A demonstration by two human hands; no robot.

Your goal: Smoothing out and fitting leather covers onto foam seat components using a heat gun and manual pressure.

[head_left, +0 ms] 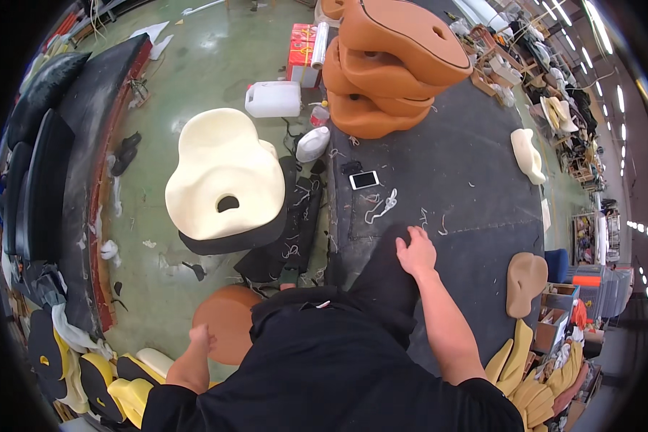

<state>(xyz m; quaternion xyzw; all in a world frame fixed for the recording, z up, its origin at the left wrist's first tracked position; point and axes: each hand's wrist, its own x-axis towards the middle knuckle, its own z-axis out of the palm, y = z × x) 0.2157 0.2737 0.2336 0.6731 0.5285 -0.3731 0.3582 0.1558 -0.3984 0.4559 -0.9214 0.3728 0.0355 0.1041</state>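
My left hand (pixel 202 338) is low at my left side, overlapping the left edge of a round brown stool seat (pixel 225 317). Its fingers are curled, and whether they grip the seat edge is hidden. With fingers apart and nothing in it, my right hand (pixel 416 252) is over my right knee, beside the dark worktable (pixel 475 194). In front of me on the left, a cream foam seat shell (pixel 223 169) with a hole rests on a black base (pixel 230 241). Beyond my right hand, a white phone (pixel 364 180) and a crumpled white strip (pixel 385 207) lie on the table.
Brown upholstered seats (pixel 392 72) are stacked at the table's far end. A white jug (pixel 273 99), a red box (pixel 301 54) and black fabric (pixel 295 223) lie along its left side. A tan pad (pixel 525 284) and cream piece (pixel 528 156) line the right edge. Yellow foam pieces (pixel 129 399) sit lower left.
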